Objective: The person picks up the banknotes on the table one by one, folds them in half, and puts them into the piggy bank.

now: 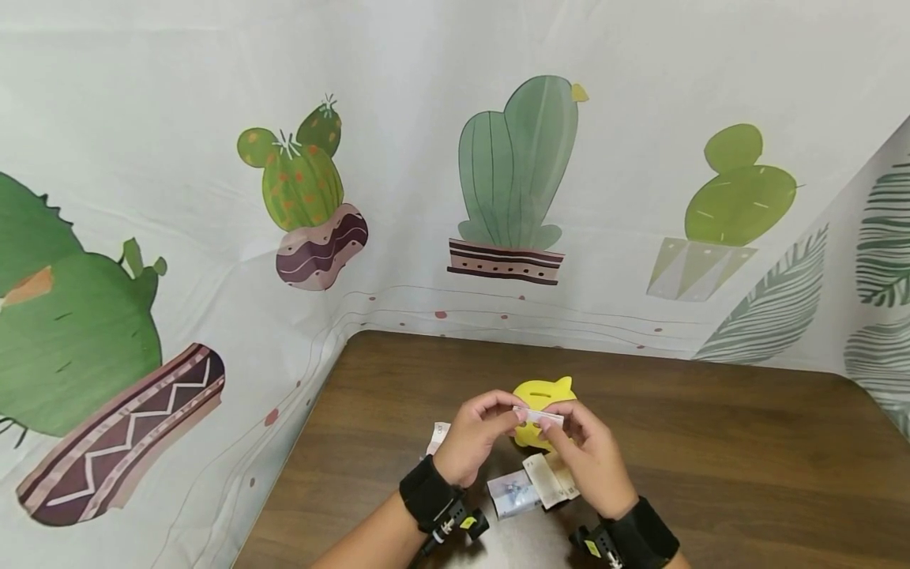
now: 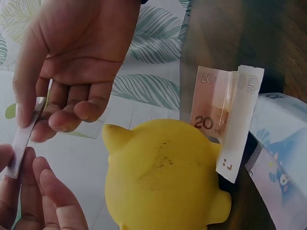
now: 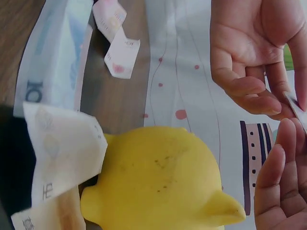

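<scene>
Loose banknotes [image 1: 533,486] are seen at lower centre on the surface [image 1: 711,458]; above, a folded strip [image 1: 538,416], probably a banknote, is pinched by both hands, left [image 1: 472,438] and right [image 1: 586,458], before a yellow piggy bank [image 1: 543,393].

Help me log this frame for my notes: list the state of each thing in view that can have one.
Folded white paper strip: pinched at both ends, held above the bank.
Left hand: pinches the strip.
Right hand: pinches the strip.
Yellow plastic piggy bank: on the table, slot on top.
Orange 20 banknote: folded, lying by the bank.
Blue banknote: creased, on the brown wooden table.
</scene>
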`<state>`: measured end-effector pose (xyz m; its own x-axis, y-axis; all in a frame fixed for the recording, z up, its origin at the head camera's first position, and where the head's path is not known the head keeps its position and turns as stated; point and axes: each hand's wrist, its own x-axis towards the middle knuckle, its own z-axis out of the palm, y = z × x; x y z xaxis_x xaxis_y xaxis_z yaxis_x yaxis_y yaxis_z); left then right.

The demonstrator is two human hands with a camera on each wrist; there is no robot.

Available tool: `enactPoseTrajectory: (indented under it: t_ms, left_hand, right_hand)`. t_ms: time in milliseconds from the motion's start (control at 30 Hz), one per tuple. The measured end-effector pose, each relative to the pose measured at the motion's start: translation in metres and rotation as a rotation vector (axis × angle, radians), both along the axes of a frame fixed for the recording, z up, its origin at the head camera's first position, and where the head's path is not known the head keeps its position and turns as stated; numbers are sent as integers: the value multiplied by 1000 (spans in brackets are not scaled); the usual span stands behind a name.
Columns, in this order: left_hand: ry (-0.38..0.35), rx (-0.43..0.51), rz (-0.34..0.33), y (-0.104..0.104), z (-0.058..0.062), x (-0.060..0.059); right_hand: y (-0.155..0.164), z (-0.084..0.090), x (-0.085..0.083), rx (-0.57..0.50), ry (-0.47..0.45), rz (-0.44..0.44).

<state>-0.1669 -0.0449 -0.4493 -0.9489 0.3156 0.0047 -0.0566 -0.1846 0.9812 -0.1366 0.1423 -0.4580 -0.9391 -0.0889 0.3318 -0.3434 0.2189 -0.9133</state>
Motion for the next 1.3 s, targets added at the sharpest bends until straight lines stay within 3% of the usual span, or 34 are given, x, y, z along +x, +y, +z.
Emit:
enactPoseTrajectory:
  t_ms: [500,733,933,1167,1300]
  left_hand:
    - [-12,-31,-34,4,-8,-1]
    - [12,-67,-22,6,-10,0]
    - [41,-79,1,5,-13,-1]
    - [66,-97,20,5,-13,0]
    - [63,-127,31,6,-14,0]
  right_hand:
    - [1,-1,-1,61,29,-80]
    - [6,-6,-6,84,65,-85]
    - [10,-9,-13,122,127,-144]
    - [15,-12,-16,115,116,-206]
    - [17,-16,-19,133,162,-234]
